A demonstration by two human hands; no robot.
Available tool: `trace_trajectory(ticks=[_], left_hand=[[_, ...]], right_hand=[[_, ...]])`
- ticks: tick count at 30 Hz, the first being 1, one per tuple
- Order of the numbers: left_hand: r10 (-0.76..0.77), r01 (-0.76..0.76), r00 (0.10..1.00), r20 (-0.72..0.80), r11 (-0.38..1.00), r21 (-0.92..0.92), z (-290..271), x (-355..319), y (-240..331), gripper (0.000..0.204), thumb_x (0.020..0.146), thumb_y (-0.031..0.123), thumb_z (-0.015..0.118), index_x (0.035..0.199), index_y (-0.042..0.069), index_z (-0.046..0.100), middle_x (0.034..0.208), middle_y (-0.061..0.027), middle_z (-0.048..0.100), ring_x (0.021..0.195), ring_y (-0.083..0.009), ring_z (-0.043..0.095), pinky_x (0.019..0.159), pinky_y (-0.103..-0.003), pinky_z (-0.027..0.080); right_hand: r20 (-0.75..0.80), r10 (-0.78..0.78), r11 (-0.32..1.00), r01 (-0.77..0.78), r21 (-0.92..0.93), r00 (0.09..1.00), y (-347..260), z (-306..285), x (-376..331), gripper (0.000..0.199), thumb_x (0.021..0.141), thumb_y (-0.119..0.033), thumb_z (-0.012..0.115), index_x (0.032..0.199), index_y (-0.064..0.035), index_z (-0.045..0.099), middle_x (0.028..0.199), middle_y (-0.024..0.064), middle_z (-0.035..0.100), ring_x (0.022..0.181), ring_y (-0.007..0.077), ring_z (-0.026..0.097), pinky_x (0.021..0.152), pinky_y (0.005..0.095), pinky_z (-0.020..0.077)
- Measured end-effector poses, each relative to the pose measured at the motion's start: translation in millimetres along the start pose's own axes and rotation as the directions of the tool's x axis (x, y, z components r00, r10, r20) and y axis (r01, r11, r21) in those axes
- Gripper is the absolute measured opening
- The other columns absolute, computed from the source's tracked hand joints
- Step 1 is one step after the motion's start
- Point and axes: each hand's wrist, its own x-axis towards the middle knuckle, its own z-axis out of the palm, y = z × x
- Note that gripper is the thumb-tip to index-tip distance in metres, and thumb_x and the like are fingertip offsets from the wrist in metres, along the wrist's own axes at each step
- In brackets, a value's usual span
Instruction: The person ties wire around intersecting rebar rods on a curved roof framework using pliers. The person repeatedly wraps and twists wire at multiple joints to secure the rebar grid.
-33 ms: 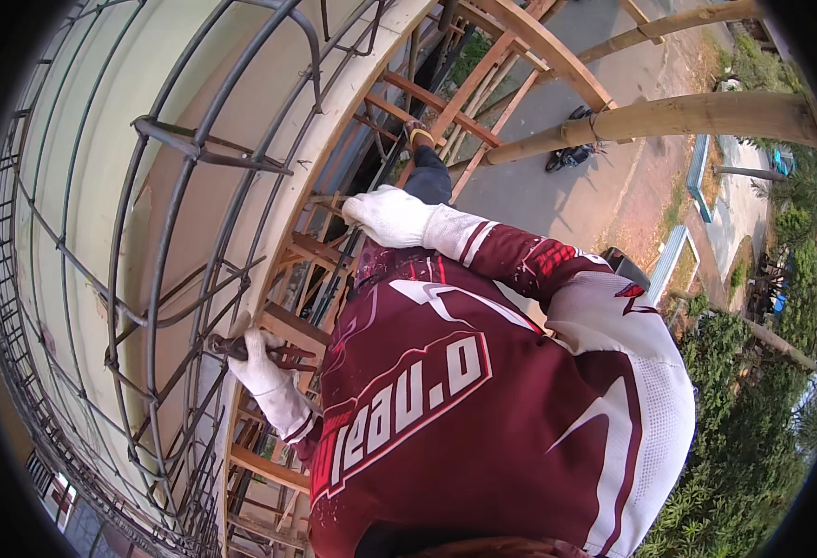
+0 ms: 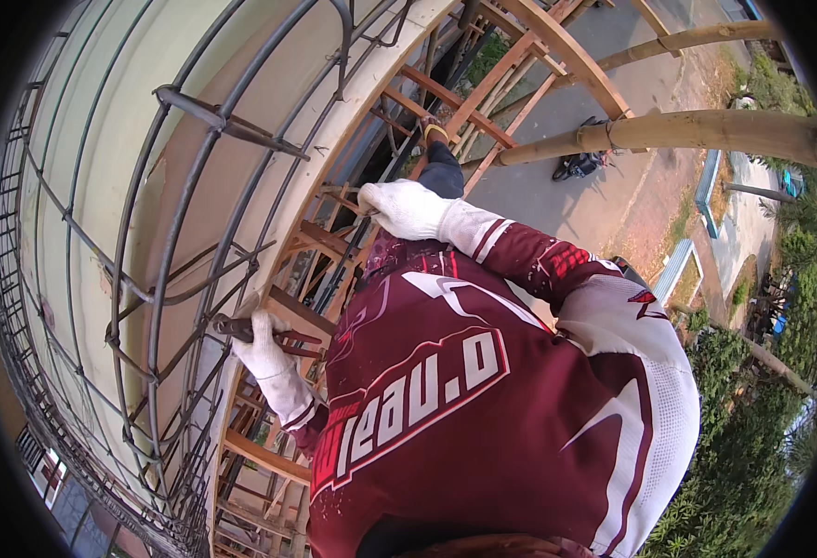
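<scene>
Both gloved: left hand [image 2: 265, 350] wrapped round pincers [image 2: 234, 327] near rebar [image 2: 188, 106]; right hand [image 2: 407, 209] looks curled, can't tell if fingers pinch anything.

Scene: turned slightly clockwise; metal rods [image 2: 190, 104] farther up and right; bamboo pole [image 2: 706, 130] and motorbike [image 2: 579, 164] lower | left hand [image 2: 266, 352]: higher in frame with the pliers [image 2: 237, 327]; reddish handles [image 2: 302, 352] showing more plainly | right hand [image 2: 407, 210]: slightly higher and farther right than before

Bright daylight with strong fisheye curvature.
</scene>
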Motion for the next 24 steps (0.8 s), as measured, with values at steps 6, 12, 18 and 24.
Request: trace_trajectory(ticks=[6, 12, 18, 24], left_hand=[[0.028, -0.03, 0.999, -0.032, 0.998, -0.06, 27, 8, -14, 0.024, 0.099, 0.014, 0.069, 0.113, -0.006, 0.068, 0.067, -0.0062, 0.06, 0.057, -0.0165, 0.057, 0.058, -0.033, 0.052], [0.053, -0.069, 0.986, -0.159, 0.993, -0.1, 55, 7, -21, 0.02, 0.096, 0.011, 0.072, 0.107, -0.004, 0.068, 0.069, -0.0071, 0.065, 0.06, -0.0168, 0.062, 0.062, -0.034, 0.054], [0.043, -0.106, 0.966, -0.255, 0.966, -0.237, 75, -10, -18, 0.018, 0.099, 0.013, 0.069, 0.087, -0.001, 0.064, 0.07, -0.0081, 0.065, 0.063, -0.0171, 0.064, 0.065, -0.036, 0.057], [0.063, -0.098, 0.977, -0.202, 0.982, -0.164, 85, -18, -22, 0.016, 0.098, 0.01, 0.07, 0.111, 0.001, 0.07, 0.088, -0.0049, 0.071, 0.071, -0.0105, 0.064, 0.063, -0.026, 0.053]], right_hand=[[-0.03, -0.046, 0.999, 0.045, -0.024, 0.999, 7, -24, 11, 0.021, 0.091, -0.007, 0.065, 0.112, -0.0055, 0.065, 0.105, 0.0164, 0.071, 0.102, 0.037, 0.069, 0.088, 0.0443, 0.0558], [-0.038, -0.227, 0.874, 0.186, -0.448, 0.973, 12, -41, 19, 0.028, 0.093, -0.009, 0.062, 0.119, -0.017, 0.069, 0.101, 0.0089, 0.069, 0.099, 0.0309, 0.067, 0.089, 0.0428, 0.0489], [0.073, -0.242, 0.842, 0.247, -0.48, 0.968, 14, -24, 9, 0.038, 0.092, -0.006, 0.057, 0.127, -0.0176, 0.068, 0.099, 0.0099, 0.068, 0.098, 0.0316, 0.066, 0.086, 0.0447, 0.0475], [0.077, -0.139, 0.915, 0.158, -0.371, 0.987, 12, -4, 1, 0.04, 0.09, -0.012, 0.066, 0.13, -0.0158, 0.064, 0.102, 0.0095, 0.069, 0.101, 0.032, 0.066, 0.089, 0.0468, 0.0479]])
